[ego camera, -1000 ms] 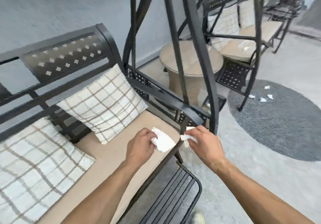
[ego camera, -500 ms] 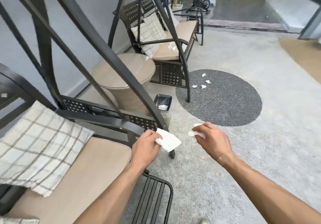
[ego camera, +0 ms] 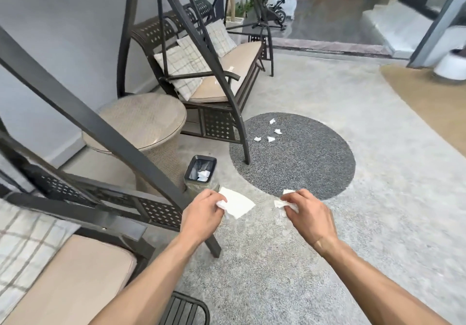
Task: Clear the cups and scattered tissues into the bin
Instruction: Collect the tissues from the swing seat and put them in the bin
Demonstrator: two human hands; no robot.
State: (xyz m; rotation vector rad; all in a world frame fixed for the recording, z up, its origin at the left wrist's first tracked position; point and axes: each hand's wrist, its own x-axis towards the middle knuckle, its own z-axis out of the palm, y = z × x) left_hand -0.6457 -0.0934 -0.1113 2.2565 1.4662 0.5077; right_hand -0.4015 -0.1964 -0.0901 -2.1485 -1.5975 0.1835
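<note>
- The bin (ego camera: 200, 170) sits open-topped on the floor; I see clear air straight above its mouth.
- Just left of the bin, the round wicker table (ego camera: 141, 120) blocks that side.
- A slanted swing post (ego camera: 106, 133) crosses near-left of the bin, its foot landing between my left hand (ego camera: 201, 213) and the bench.
- Right of the bin, bare floor and the round grey mat (ego camera: 297, 158) lie open; my right hand (ego camera: 306, 212) hangs there unobstructed.
- Beyond the bin, another swing leg (ego camera: 243, 135) stands on the mat's edge.
</note>
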